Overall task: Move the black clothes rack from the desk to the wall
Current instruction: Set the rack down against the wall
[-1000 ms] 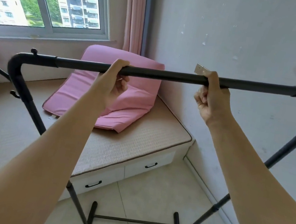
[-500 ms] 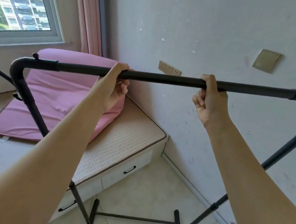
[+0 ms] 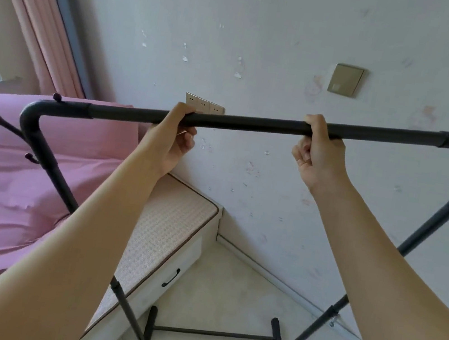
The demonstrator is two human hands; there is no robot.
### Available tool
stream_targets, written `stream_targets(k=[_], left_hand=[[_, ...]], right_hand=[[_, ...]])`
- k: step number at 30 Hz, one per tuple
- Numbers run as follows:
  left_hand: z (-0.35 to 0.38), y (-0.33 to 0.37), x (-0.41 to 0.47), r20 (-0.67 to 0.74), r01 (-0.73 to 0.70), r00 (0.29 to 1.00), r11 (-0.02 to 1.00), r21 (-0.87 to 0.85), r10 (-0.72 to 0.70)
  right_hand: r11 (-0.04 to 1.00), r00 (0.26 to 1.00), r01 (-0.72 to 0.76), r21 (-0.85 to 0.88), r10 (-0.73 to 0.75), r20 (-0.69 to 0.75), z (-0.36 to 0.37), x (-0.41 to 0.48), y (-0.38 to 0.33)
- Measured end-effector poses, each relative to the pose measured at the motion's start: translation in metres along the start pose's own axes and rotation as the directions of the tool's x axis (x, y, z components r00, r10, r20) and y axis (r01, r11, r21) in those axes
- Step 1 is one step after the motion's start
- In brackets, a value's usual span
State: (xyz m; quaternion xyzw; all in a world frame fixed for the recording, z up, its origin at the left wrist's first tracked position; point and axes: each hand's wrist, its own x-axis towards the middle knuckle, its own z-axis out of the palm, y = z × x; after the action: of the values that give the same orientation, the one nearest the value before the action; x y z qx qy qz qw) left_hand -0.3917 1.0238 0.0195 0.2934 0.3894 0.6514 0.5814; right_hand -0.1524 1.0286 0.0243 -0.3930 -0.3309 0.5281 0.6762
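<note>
The black clothes rack [image 3: 248, 122] fills the view, its top bar running left to right in front of me. My left hand [image 3: 171, 136] grips that bar left of its middle. My right hand [image 3: 318, 152] grips it right of the middle. The two side poles slope down to the base rungs [image 3: 210, 333] on the tiled floor. The pale wall [image 3: 297, 34] stands right behind the bar. The rack's right upper corner runs out of frame.
A raised bed platform [image 3: 167, 228] with a drawer handle [image 3: 171, 277] lies left, bearing a pink mattress pad [image 3: 7, 194]. A pink curtain [image 3: 31, 10] hangs at the upper left. A row of sockets [image 3: 204, 105] and a switch plate [image 3: 345, 80] sit on the wall.
The view has swung right, from the window toward the wall. The window has almost left the frame and the wall is closer behind the bar. Both hands keep their grip.
</note>
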Motion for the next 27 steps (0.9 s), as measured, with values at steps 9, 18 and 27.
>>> stream_targets(k=[9, 18, 27], left_hand=[[0.044, -0.018, 0.063, 0.167, 0.090, 0.981, 0.993, 0.077, -0.101], [0.085, -0.042, 0.106, 0.247, 0.150, 0.954, 0.983, 0.103, -0.171], [0.132, -0.065, 0.135, 0.303, 0.154, 0.934, 0.977, 0.146, -0.192]], right_hand=[[0.995, 0.977, 0.091, -0.041, -0.097, -0.188, -0.023, 0.032, -0.011], [0.986, 0.944, 0.156, -0.060, -0.167, -0.283, -0.047, 0.057, -0.020], [0.985, 0.920, 0.154, -0.079, -0.172, -0.352, -0.077, 0.087, -0.036]])
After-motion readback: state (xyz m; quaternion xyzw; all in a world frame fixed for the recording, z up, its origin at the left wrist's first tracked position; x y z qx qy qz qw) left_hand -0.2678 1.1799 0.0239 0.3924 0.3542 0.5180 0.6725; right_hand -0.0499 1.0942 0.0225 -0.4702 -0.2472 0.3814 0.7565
